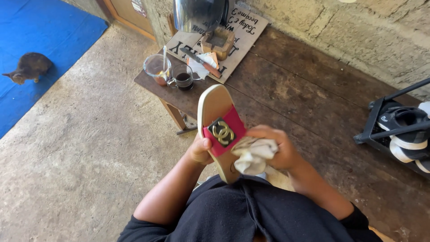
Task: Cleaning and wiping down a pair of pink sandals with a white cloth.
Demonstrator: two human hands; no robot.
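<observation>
My left hand point(200, 150) grips a slide sandal point(215, 110) from its left side, holding it up over my lap. The sandal has a tan sole, a red strap and a gold interlocked buckle on a black patch. My right hand point(278, 148) holds a crumpled white cloth point(253, 154) pressed against the sandal's right edge, beside the strap. My black shirt fills the bottom of the view.
A dark wooden bench point(304, 94) runs along a block wall. On it stand a glass cup of dark drink point(182, 78), a glass jug with a spoon point(156, 68), a knife, a lettered board and a metal kettle point(197, 13). A black shoe rack point(394, 130) holds sneakers. A cat point(29, 67) sits on a blue mat.
</observation>
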